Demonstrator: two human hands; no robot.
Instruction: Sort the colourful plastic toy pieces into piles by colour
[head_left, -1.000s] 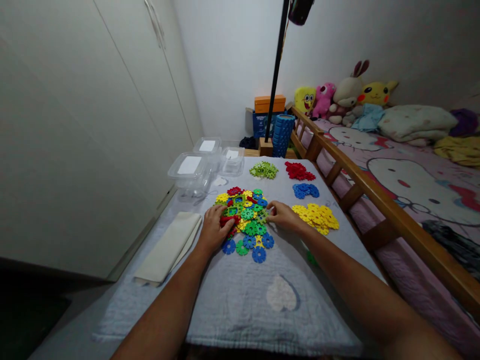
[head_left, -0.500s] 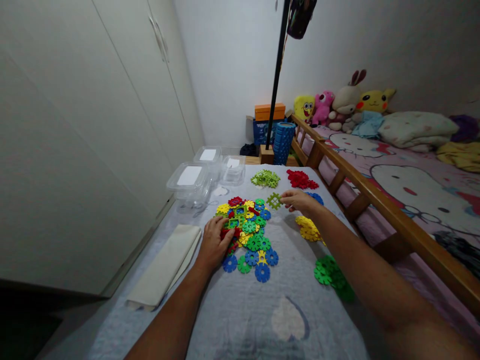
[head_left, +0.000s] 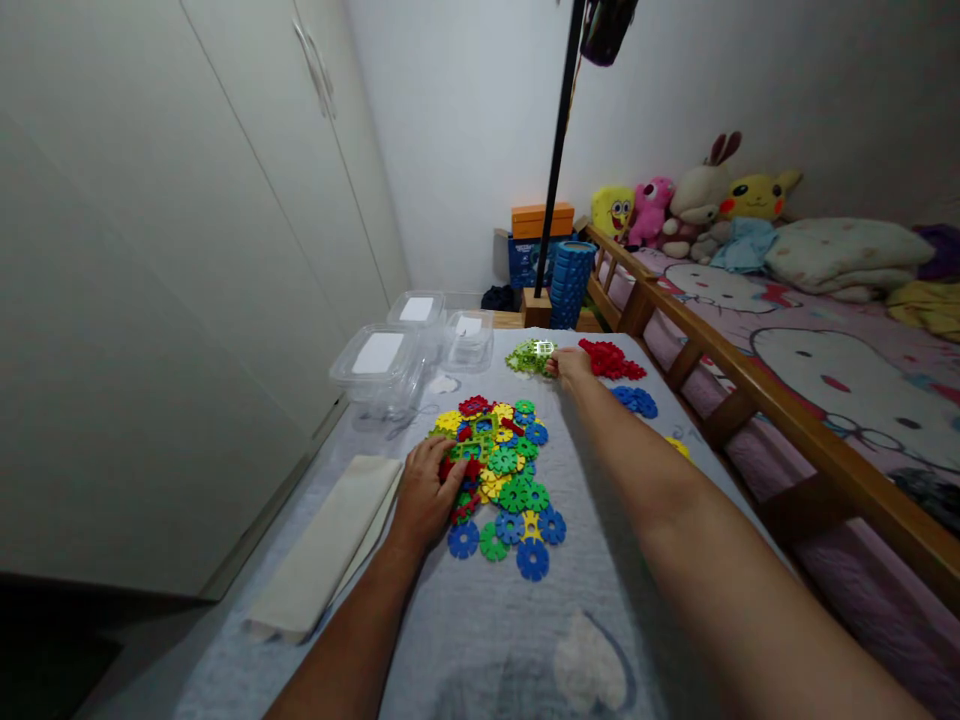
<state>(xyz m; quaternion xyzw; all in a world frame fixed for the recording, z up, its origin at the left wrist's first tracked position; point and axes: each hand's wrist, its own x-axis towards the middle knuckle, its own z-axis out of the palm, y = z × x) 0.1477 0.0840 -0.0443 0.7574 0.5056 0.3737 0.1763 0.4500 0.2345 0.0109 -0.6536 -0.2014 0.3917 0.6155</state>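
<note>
Now at full reach: carry from near heap to far pile.
Near, left hand [head_left: 427, 495] unmoved, fingers curled on red pieces at edge of mixed heap [head_left: 501, 470]; firm hold not discernible. Farther, right hand [head_left: 570, 363] stretched out from that heap within the last second, fingertips pinched on light-green piece [head_left: 541, 348], over light-green pile [head_left: 525, 360] beside red pile [head_left: 609, 360]. Piece at own colour.
</note>
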